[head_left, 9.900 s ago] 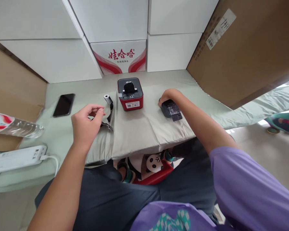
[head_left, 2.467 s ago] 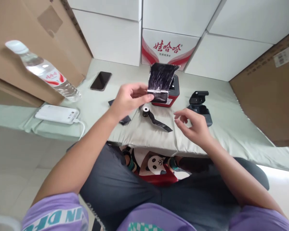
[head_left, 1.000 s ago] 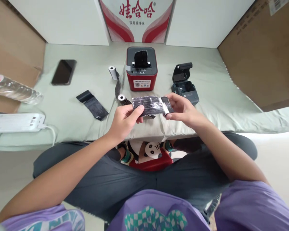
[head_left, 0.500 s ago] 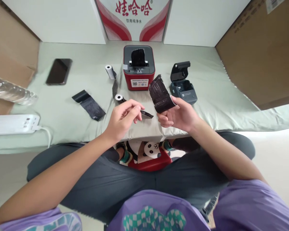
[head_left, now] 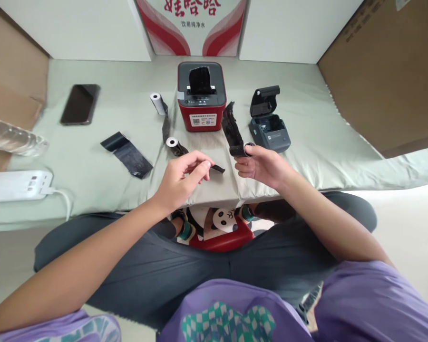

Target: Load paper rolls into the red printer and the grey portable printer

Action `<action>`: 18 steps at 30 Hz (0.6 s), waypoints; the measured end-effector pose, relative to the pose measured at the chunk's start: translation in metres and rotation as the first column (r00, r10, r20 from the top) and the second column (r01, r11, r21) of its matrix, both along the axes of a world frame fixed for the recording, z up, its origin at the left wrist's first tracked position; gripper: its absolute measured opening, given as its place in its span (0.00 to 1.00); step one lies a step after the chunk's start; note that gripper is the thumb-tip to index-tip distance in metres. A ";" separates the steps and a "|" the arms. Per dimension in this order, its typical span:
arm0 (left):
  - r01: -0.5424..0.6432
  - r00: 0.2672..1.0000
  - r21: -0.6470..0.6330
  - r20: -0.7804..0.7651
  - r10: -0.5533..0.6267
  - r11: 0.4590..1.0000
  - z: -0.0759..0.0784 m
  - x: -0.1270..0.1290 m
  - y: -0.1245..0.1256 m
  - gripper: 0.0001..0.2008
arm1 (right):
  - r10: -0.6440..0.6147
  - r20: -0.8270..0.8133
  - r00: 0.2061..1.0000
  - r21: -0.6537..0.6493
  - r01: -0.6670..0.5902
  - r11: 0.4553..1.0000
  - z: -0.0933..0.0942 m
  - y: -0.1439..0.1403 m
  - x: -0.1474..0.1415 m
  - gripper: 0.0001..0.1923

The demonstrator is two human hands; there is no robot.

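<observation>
My right hand [head_left: 262, 164] grips a roll of black-faced paper [head_left: 237, 150] between thumb and fingers. Its wrinkled loose strip points up and away from me, and the roll's end faces the thumb. My left hand [head_left: 189, 175] hovers near the table's front edge, thumb and forefinger pressed together; whatever they may hold is hidden. Beyond those fingers, the tip of a narrow black strip [head_left: 218, 168] shows. Just behind the left hand lies a small paper roll [head_left: 171, 142] with a black tail partly covered by that hand. Past it rests another white-ended roll [head_left: 157, 102] trailing black paper.
A red and black printer [head_left: 202, 107] stands at the back, black paper rising from its slot. Right of it sits a small dark printer [head_left: 270, 130], lid up. Leftward are a black paper strip [head_left: 130, 156], a phone [head_left: 81, 104], a plastic bottle [head_left: 12, 137] and a power strip [head_left: 17, 185].
My right hand has turned the paper roll, so its strip now shows narrower and the roll's end is visible. The left hand keeps its pinch. The whole view has shifted slightly.
</observation>
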State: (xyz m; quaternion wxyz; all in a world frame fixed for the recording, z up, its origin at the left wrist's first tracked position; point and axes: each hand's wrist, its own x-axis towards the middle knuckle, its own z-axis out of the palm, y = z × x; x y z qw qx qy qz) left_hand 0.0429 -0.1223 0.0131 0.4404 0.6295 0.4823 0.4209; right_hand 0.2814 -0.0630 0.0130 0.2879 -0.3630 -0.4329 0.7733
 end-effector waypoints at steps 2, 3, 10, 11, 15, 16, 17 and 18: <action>0.005 1.000 0.003 -0.012 -0.005 1.000 0.000 -0.001 0.000 0.11 | -0.064 0.039 0.997 0.055 0.062 0.997 -0.003 0.004 0.002 0.27; 0.008 1.000 0.004 -0.019 -0.007 1.000 0.000 -0.001 0.000 0.11 | -0.104 0.077 0.992 0.107 0.095 0.990 -0.005 0.007 0.004 0.26; 0.005 0.997 0.017 -0.078 -0.004 1.000 -0.002 -0.002 -0.001 0.11 | -0.658 0.390 0.644 0.810 0.101 0.578 -0.007 0.043 0.042 0.26; 0.003 0.996 0.021 -0.091 -0.001 1.000 -0.002 -0.003 -0.001 0.11 | -0.706 0.386 0.593 0.839 0.093 0.537 -0.006 0.049 0.050 0.27; 0.000 0.992 0.039 -0.128 0.005 0.999 -0.006 -0.003 -0.001 0.11 | -0.710 0.355 0.608 0.767 0.244 0.593 -0.004 0.072 0.075 0.32; 0.001 0.991 0.041 -0.132 0.005 0.999 -0.006 -0.004 -0.001 0.11 | -0.684 0.345 0.642 0.717 0.291 0.634 -0.004 0.076 0.078 0.32; 0.001 0.991 0.041 -0.134 0.005 0.999 -0.007 -0.004 -0.001 0.12 | -0.655 0.334 0.678 0.662 0.326 0.675 -0.004 0.079 0.081 0.32; 0.000 0.991 0.041 -0.133 0.005 0.999 -0.007 -0.004 -0.001 0.12 | -0.626 0.321 0.711 0.610 0.350 0.711 -0.004 0.081 0.082 0.31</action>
